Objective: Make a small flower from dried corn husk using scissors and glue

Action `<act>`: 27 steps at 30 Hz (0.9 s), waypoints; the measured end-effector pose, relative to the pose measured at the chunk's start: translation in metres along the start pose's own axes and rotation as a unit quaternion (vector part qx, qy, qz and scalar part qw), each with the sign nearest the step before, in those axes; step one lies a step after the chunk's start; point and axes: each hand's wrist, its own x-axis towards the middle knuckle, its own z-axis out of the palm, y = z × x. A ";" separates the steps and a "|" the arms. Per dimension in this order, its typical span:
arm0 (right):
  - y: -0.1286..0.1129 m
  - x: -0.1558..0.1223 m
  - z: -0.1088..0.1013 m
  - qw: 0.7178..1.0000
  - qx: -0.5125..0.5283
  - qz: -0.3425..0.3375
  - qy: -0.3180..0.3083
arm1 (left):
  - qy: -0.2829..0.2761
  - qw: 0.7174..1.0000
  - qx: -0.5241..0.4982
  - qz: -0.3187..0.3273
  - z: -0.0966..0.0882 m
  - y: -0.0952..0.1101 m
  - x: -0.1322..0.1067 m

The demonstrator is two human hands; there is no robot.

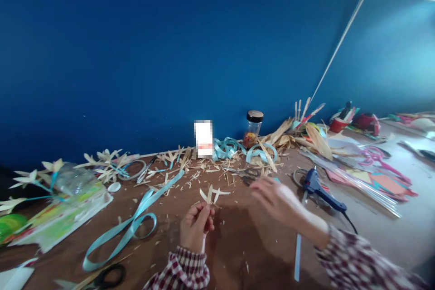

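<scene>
My left hand [195,226] is closed in a pinch on the white stem of a small straw flower [212,195] with pale pointed petals, held upright over the brown table [234,240]. My right hand [280,201] hovers to the right of the flower, blurred by motion, fingers bent and pointing left toward a pair of scissors [249,173]. It touches nothing that I can make out. A blue glue gun [321,190] lies just right of that hand. A light blue ribbon strip [298,256] runs under my right forearm.
Long light blue ribbon [136,222] loops at left, beside finished straw flowers [102,163] and a plastic-wrapped packet [64,213]. Black scissors [108,276] lie at the front edge. A black-lidded jar [253,129], a ribbon pile [234,147] and straw scraps line the blue partition. Coloured paper [380,179] lies right.
</scene>
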 end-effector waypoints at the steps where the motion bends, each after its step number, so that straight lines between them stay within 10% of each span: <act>1: -0.016 0.013 0.011 0.998 0.004 -0.051 -0.030 | 0.000 1.000 -0.005 -0.004 0.000 0.000 0.000; 8: -0.048 0.066 0.063 0.976 -0.117 -0.134 -0.127 | 0.005 0.999 -0.032 -0.029 -0.001 0.006 0.002; 27: -0.039 0.068 0.068 0.977 -0.108 -0.165 -0.087 | 0.007 0.999 -0.025 -0.028 0.000 0.006 0.000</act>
